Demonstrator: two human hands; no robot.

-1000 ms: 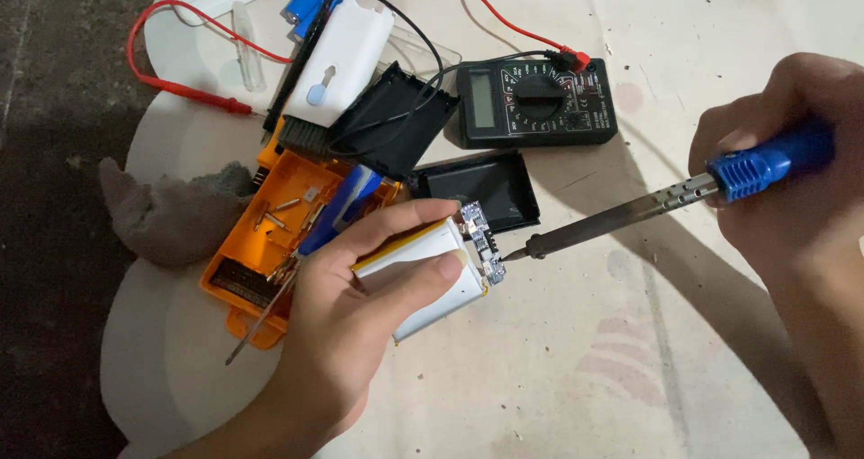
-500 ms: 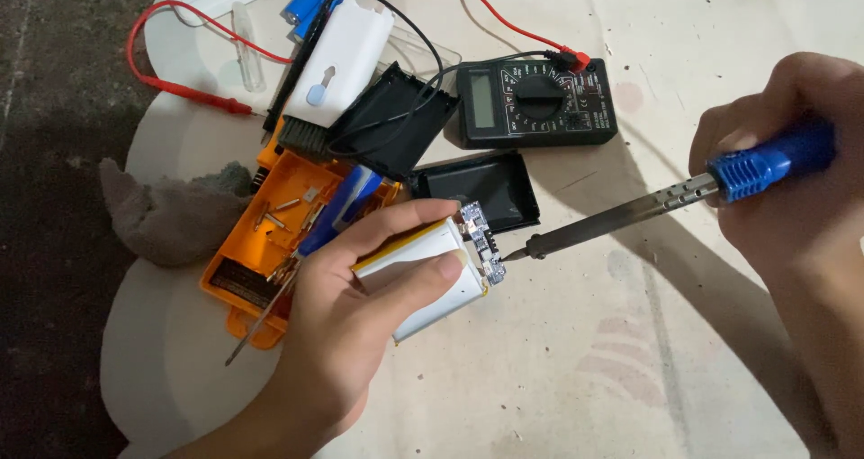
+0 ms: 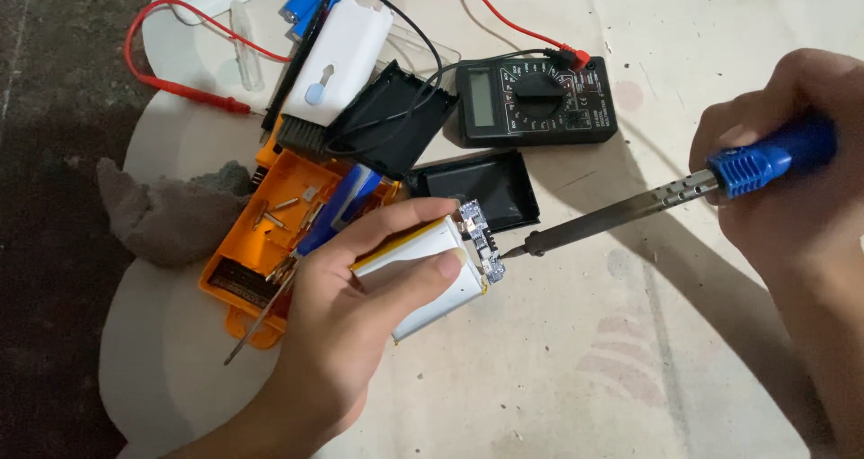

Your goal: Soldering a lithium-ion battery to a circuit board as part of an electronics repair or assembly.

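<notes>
The left hand grips a silver pouch battery, thumb on top, its small circuit board past the fingertips. The right hand clasps a blue-handled soldering iron, tip touching that board.

Left hand grips battery pack; right hand holds soldering iron.

**Pale bench, dark floor**

A rounded bench covered with a cream, faintly stained sheet fills most of the frame. Along the left edge lies a dark, speckled floor. Light falls from above, casting soft shadows across the sheet toward the lower right of the frame.
</notes>
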